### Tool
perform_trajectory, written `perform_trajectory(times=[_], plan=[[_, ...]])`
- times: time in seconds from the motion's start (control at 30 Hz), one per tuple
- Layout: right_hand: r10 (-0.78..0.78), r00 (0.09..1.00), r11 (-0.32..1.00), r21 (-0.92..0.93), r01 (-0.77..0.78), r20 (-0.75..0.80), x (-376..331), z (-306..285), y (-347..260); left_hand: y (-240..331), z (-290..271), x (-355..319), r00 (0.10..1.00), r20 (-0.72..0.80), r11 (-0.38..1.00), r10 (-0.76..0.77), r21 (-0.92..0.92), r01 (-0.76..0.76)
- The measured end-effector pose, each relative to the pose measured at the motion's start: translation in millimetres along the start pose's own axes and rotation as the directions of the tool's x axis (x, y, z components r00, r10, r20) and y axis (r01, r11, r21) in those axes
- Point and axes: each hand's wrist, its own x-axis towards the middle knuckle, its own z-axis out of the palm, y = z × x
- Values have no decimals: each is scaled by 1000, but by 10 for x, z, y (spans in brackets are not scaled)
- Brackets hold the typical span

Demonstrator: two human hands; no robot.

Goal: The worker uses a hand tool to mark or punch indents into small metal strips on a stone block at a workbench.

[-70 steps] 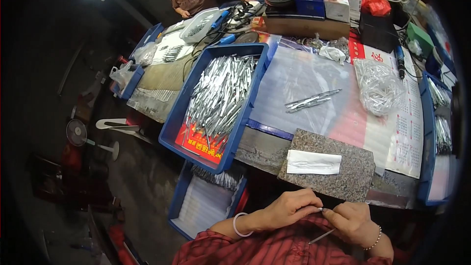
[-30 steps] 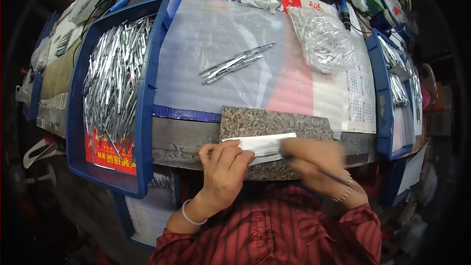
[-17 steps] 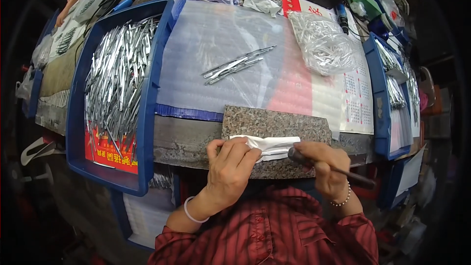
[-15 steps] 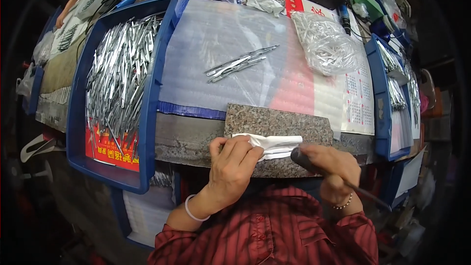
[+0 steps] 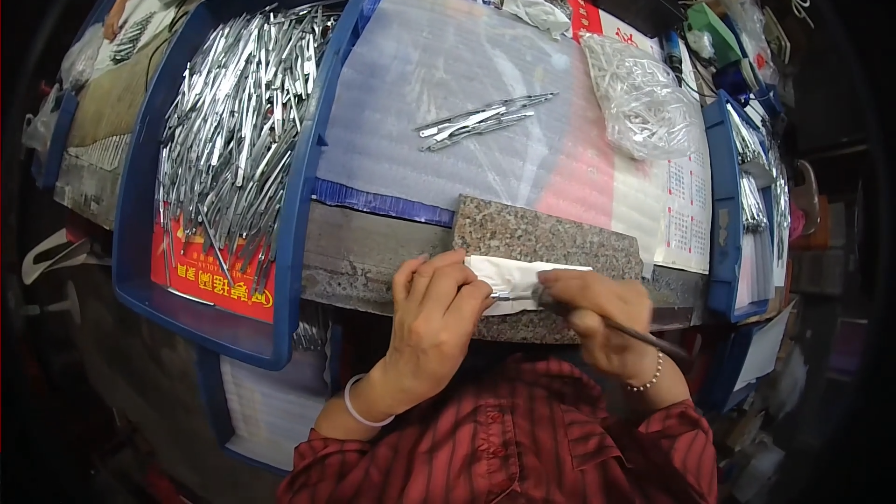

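Observation:
A granite slab [image 5: 551, 222] lies at the bench's front edge, with a piece of white cloth or paper [image 5: 509, 273] spread on it. A thin silvery metal strip [image 5: 505, 296] shows on the white piece. My left hand [image 5: 431, 322] pinches the strip's left end, fingers closed at the white piece's left side. Closed round a dark hammer [image 5: 644, 334], my right hand [image 5: 607, 317] holds it close to its head. The hammer head is down by the strip's right part; my fingers partly hide it, and contact cannot be told.
On the left stands a blue tray [image 5: 297, 233] heaped with metal strips [image 5: 243, 103]. Several strips [image 5: 485, 119] lie on the plastic-covered bench. A clear bag [image 5: 649, 107] of pale pieces sits behind right. Another blue tray [image 5: 726, 224] is at the right. A co-worker's hand [image 5: 114, 21] shows far left.
The white piece, bunched before, is now opened flatter, and the metal strip shows. My right hand has moved the hammer left and inward over the slab. The whole view has shifted slightly.

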Motion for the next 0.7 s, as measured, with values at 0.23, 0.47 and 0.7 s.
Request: perform_trajectory(times=[0.23,0.47,0.7], plan=[[-94,970,986,-115,122,226,188,224,-52,-19,-13,-47,1000,14,1000,-6,22,6],[-249,968,967,-63,247,-21,176,-1,-169,-73,-29,-67,1000,10,1000,4,7,-4],[-69,985,992,-96,85,158,210,279,-43,-46,-16,-58,1000,-3,1000,-2,4,2]])
